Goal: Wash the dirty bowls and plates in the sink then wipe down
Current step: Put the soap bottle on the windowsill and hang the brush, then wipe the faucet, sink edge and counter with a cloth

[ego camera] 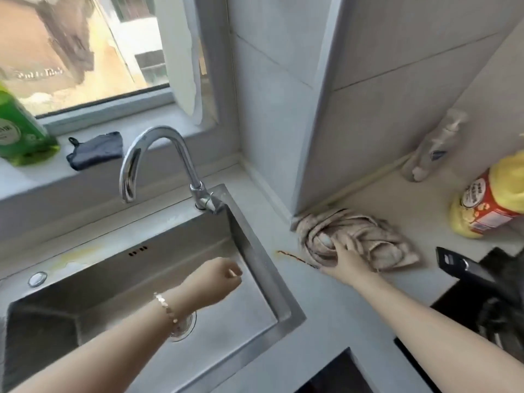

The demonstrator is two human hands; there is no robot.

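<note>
Cloth (378, 241) (beige, bunched) gripped by right hand (344, 259) beside sink (256, 252).

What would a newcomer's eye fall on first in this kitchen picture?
The right hand gripping a crumpled beige cloth on the counter, right of the sink. Then the curved chrome tap at the sink's far right corner, and the left hand, loosely curled, over the sink.
</note>
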